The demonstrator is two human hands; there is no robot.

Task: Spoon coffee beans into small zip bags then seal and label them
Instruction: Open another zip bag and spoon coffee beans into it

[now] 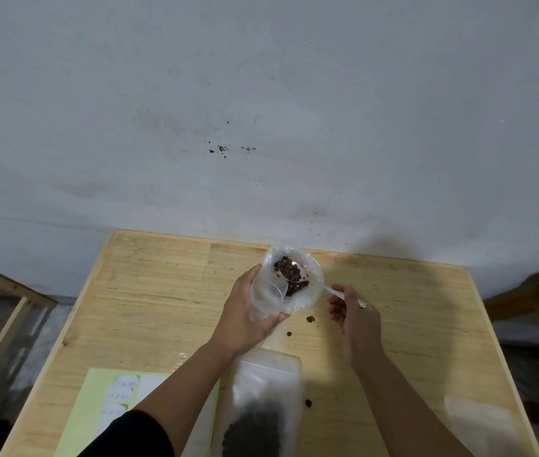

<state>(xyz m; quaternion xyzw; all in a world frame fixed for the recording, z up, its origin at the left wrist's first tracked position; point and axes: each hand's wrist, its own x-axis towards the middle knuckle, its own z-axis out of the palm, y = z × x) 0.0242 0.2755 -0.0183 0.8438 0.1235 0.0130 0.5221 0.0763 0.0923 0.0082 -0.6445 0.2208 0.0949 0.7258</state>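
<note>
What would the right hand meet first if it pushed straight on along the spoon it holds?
Probably the coffee beans in the open bag. The right hand pinches the clear spoon, which points up-left into that bag, beside the left hand. Depth is uncertain.

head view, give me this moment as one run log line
step: scooping beans | left hand: holds small zip bag | right hand: holds spoon in bean bag | table: spilled beans

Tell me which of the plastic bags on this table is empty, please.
The flat bag at the table's near right corner is empty. The bag between the forearms holds beans, and so does the big open bag.
</note>
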